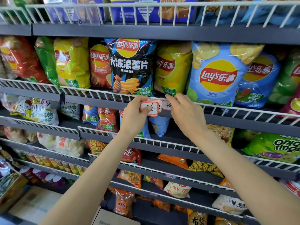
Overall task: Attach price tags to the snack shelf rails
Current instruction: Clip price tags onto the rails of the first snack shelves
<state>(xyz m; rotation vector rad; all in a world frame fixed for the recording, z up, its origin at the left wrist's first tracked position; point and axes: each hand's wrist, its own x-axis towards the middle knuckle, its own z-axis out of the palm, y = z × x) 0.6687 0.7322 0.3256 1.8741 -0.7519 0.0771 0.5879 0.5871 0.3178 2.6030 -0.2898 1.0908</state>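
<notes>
Snack shelf rail (113, 103) — 2 hands, tag stack (150, 108)

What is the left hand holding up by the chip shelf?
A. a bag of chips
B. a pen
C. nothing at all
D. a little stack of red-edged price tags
D: the left hand pinches a small stack of red-edged price tags against the shelf rail, with its thumb on the front tag, while the right hand touches another tag on the rail beside it.
</notes>
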